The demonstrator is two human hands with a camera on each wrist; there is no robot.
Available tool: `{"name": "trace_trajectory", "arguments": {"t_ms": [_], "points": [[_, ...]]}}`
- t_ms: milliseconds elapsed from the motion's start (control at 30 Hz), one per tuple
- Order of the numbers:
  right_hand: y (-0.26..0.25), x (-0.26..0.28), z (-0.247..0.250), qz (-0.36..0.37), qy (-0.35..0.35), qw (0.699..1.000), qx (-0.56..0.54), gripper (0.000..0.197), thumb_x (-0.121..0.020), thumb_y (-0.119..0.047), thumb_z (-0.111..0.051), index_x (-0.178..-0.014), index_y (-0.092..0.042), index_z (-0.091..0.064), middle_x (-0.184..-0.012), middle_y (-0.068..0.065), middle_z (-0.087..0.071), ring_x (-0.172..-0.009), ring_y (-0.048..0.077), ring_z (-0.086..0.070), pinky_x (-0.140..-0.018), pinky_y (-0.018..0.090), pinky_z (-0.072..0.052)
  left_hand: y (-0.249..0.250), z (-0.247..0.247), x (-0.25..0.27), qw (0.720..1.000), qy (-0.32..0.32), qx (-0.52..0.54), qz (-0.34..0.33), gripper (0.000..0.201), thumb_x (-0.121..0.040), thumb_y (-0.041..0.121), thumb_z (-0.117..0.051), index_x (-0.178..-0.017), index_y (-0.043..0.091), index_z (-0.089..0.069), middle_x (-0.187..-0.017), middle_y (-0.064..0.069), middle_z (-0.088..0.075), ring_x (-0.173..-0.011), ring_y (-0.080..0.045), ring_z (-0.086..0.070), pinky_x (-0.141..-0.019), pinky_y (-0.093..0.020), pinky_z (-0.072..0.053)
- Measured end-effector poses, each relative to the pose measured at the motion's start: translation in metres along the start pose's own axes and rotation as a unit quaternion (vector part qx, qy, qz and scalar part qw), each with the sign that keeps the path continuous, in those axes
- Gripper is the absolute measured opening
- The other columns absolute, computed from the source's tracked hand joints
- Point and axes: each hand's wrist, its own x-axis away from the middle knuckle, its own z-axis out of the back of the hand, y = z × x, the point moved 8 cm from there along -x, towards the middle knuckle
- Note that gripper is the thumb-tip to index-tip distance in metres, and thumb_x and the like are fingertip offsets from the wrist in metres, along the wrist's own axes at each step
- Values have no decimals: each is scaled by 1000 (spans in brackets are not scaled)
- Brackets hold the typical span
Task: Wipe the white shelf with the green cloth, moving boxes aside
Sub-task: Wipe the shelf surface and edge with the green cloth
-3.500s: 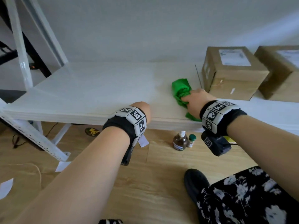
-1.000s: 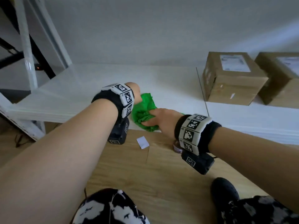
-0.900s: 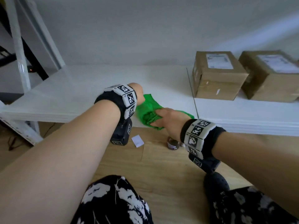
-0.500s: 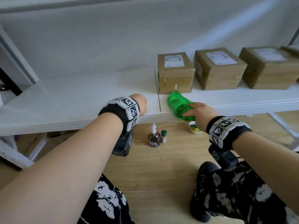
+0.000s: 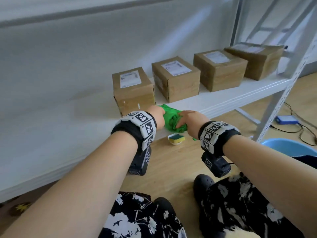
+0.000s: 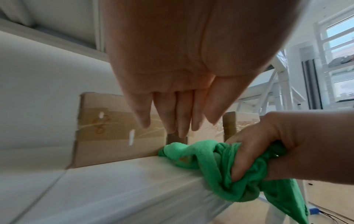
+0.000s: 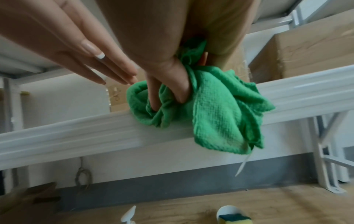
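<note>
My right hand point(image 5: 186, 120) grips the bunched green cloth point(image 5: 170, 117) point(image 7: 216, 112) at the front edge of the white shelf point(image 5: 51, 134), and part of the cloth hangs over that edge. My left hand point(image 5: 155, 115) point(image 6: 172, 118) is just left of the cloth with straight fingers held together, pointing at the nearest cardboard box point(image 5: 133, 90) point(image 6: 114, 130); whether they touch it I cannot tell. Three more brown boxes point(image 5: 175, 78) stand in a row to the right on the shelf.
On the wooden floor under the shelf edge lies a yellow and blue sponge in a white dish point(image 5: 176, 139). A blue basin point(image 5: 291, 149) is at the right, beside the shelf's metal upright point(image 5: 283, 95). A blue device with cables point(image 5: 286, 120) lies beyond.
My view has swung right along the shelf. My right hand has kept the cloth at the front edge by the first box. My left hand has come right, close beside the cloth.
</note>
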Motion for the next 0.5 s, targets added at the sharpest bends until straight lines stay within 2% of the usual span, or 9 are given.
{"name": "trace_trajectory", "arguments": {"t_ms": [133, 200, 300, 500], "points": [[38, -3, 6, -62, 19, 997, -38, 50, -83, 5, -55, -124, -22, -63, -154, 4, -30, -141, 22, -32, -117, 30, -29, 27, -4, -30, 999, 1, -23, -39, 46, -99, 7, -38, -146, 7, -37, -151, -11, -39, -138, -27, -40, -112, -31, -32], [55, -5, 10, -75, 14, 996, -44, 48, -86, -1, -54, -131, -17, -56, -153, 5, -32, -140, 24, -34, -115, 33, -31, 39, -9, -44, 999, -5, -34, -39, 44, -99, 9, -40, -142, 6, -42, -146, -14, -45, -134, -29, -45, -109, -33, -37], [79, -5, 15, -90, 36, 995, -38, 41, -88, -4, -51, -125, -17, -61, -147, 5, -40, -135, 25, -38, -110, 35, -37, 59, -16, -65, 998, -11, -51, -44, 40, -97, 10, -39, -135, 5, -49, -138, -14, -53, -126, -30, -52, -102, -34, -43], [135, -11, 27, -112, 62, 992, -12, 36, -88, -6, -52, -119, -18, -64, -145, 4, -41, -133, 24, -38, -108, 33, -38, 94, -18, -102, 997, 3, -43, -60, 43, -96, 8, -38, -138, 4, -47, -144, -15, -47, -132, -31, -47, -109, -39, -41]]}}
